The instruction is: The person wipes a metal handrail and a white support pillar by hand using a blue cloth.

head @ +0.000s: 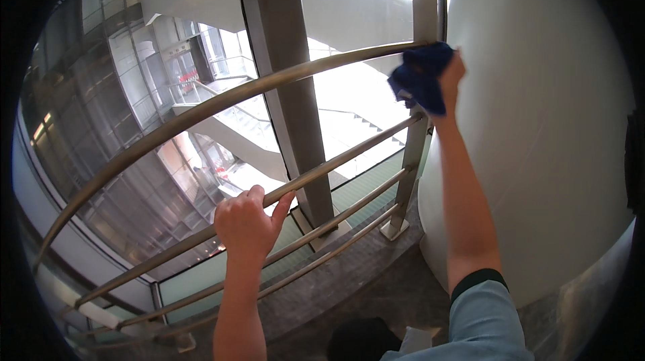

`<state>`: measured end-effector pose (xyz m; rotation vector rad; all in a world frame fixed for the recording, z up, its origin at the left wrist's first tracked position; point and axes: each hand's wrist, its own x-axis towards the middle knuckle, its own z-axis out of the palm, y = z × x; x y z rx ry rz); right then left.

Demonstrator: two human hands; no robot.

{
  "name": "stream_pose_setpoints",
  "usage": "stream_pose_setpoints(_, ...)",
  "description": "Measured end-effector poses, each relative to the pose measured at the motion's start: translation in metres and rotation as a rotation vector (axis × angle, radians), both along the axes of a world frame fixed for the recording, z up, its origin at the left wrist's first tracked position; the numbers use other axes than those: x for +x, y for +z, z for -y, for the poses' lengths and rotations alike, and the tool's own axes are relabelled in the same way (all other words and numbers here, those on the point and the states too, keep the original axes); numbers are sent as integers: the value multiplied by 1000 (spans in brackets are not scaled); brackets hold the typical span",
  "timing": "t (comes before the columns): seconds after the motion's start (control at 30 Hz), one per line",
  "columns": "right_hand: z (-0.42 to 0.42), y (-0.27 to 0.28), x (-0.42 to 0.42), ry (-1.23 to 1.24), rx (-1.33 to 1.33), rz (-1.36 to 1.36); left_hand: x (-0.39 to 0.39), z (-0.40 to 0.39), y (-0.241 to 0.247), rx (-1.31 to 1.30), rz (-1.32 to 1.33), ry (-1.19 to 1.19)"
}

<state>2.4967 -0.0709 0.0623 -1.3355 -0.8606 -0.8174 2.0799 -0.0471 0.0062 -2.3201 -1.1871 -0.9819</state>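
My right hand [453,76] holds a dark blue cloth [423,76] against the far right end of the top metal handrail [227,94], where the rail meets its post. Part of the cloth hangs below the rail, and my fingers are partly hidden by it. Lower and to the left, my left hand [252,217] is closed around the second rail [342,159] of the same railing, with its thumb lying along the near side.
A rounded pale column [529,134] stands close on the right. Behind the railing are a thick grey upright [289,88] and large glass panes, with stairs beyond. Two lower rails and a post [410,174] rise from a stone ledge [322,290].
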Motion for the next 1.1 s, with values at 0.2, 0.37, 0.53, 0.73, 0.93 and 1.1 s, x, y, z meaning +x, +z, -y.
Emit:
stream_pose_setpoints(0.2, -14, -18, -29, -19, -60, -288, -6, 1, 2, -3, 13, 2)
stream_pose_setpoints(0.37, 25, -61, 8, 6, -278, -192, -1, -7, -7, 41, 46, -36)
stream_pose_setpoints(0.53, 41, 31, -42, 199, -57, 344, -14, -5, -7, 20, -1, 10)
stream_pose_setpoints(0.73, 4, 77, -19, 176, -317, 452, 1, 0, -3, 42, 56, -52)
stream_pose_setpoints(0.93, -7, 87, -153, 305, -428, 634, -5, 2, -4, -18, 14, -15)
stream_pose_setpoints(1.1, -12, 99, -265, 431, -527, 622, -5, -2, -3, 19, 32, -66)
